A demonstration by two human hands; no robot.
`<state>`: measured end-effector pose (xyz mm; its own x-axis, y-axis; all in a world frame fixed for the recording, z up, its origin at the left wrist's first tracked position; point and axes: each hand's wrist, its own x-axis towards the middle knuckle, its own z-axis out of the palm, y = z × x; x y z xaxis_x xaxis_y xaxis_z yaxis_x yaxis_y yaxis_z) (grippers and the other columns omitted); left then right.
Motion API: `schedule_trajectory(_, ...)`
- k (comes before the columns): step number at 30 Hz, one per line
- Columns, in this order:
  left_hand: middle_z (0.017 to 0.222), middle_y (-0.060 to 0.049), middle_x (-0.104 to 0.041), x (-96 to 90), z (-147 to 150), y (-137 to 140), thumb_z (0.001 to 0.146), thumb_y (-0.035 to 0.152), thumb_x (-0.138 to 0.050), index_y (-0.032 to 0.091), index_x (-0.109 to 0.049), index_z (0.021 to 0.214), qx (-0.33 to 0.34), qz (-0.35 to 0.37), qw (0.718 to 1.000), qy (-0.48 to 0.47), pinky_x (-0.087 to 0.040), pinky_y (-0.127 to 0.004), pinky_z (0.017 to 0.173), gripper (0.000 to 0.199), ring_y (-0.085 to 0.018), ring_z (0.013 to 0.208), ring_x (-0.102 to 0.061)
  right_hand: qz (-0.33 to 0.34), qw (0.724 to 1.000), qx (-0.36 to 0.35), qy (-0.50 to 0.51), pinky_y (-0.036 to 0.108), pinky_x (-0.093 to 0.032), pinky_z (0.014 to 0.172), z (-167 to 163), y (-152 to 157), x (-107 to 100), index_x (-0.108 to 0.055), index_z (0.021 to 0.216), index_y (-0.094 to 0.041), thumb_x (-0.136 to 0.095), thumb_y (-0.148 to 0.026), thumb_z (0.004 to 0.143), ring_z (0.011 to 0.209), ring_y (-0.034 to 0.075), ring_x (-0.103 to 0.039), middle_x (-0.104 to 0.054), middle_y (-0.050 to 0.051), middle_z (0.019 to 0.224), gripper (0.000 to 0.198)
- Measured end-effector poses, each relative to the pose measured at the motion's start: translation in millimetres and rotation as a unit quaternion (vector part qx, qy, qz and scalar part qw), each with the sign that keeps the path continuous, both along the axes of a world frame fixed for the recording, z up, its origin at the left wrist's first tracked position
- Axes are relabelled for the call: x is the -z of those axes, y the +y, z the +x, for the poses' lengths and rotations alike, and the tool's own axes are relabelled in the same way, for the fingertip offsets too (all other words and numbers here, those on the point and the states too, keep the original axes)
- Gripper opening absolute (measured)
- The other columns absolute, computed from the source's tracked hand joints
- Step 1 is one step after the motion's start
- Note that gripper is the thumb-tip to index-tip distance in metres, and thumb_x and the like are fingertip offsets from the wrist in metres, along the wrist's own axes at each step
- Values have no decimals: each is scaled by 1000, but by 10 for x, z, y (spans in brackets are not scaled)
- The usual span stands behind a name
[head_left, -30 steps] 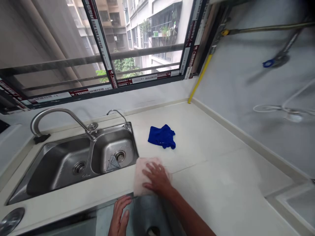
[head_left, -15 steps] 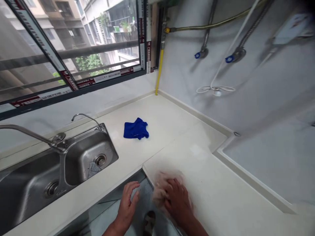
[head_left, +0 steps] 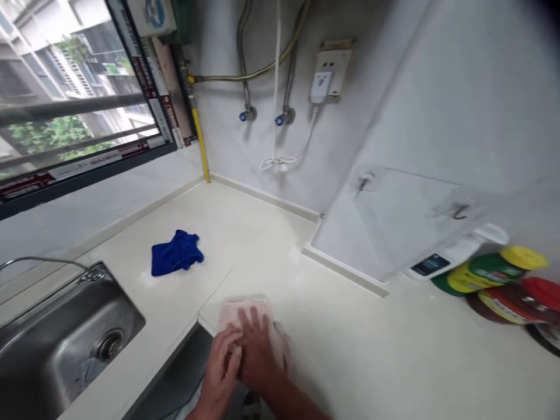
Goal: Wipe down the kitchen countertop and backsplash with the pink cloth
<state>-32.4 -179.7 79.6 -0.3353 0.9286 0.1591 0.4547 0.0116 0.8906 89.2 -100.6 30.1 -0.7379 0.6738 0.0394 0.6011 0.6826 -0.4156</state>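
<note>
Head view: one pale pink cloth (head_left: 233,310) on the smooth cream counter (head_left: 341,332), six o'clock, under one flat right hand (head_left: 256,353), fingers extended; one left hand (head_left: 221,367), loosely curved, thumb apart, just beside. From there: one crumpled blue cloth (head_left: 175,254), ten o'clock; one steel basin (head_left: 81,318), nine; one white bottle (head_left: 459,255), one yellow-capped green bottle (head_left: 485,272), one red-lidded jar (head_left: 503,304), three.

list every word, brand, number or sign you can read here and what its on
No text reads clearly.
Printed strips on the window frame: lettering too blurred.
White bottle, dark label: too small.
Green-and-yellow bottle, label: too blurred.
Red-lidded jar, label: too blurred.
White plug: small marks, unreadable.
Box above the window corner: blue mark, no legible words.
Pink cloth: no print seen.
</note>
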Motion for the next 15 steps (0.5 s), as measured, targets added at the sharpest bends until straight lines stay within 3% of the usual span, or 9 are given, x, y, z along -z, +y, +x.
schedule_trajectory(3, 124, -11, -69, 41, 143, 98, 96, 45, -53, 27, -73, 114, 44, 21, 999, 21, -55, -45, 105, 32, -26, 121, -65, -12, 1000, -2, 4, 70, -18, 119, -175, 513, -70, -41, 154, -37, -55, -54, 99, 153, 39, -15, -23, 5, 167, 59)
schedule_trajectory(6, 127, -11, -69, 180, 228, 158, 96, 45, -54, 28, -72, 116, 70, 18, 997, 36, -55, -45, 105, 32, -26, 121, -65, 15, 992, 122, -14, 69, -19, 118, 120, 1083, -100, -46, 151, -35, -55, -63, 97, 151, 40, -19, -28, 6, 165, 62)
schedule_trajectory(10, 130, -11, -67, 420, 309, 230, 96, 44, -54, 29, -70, 119, 104, 5, 994, 32, -55, -43, 104, 32, -26, 123, -63, 49, 950, 303, -57, 66, -21, 117, 1071, 1550, -98, -48, 151, -30, -48, -50, 102, 149, 41, -22, -29, 9, 164, 53)
schedule_trajectory(15, 130, -12, -66, 465, 393, 391, 96, 47, -55, 27, -70, 118, 120, -5, 993, 14, -55, -43, 104, 33, -26, 124, -62, 55, 871, 480, -93, 63, -26, 115, 2448, 1333, -24, -54, 147, -27, -43, -45, 102, 146, 42, -28, -35, 11, 161, 50)
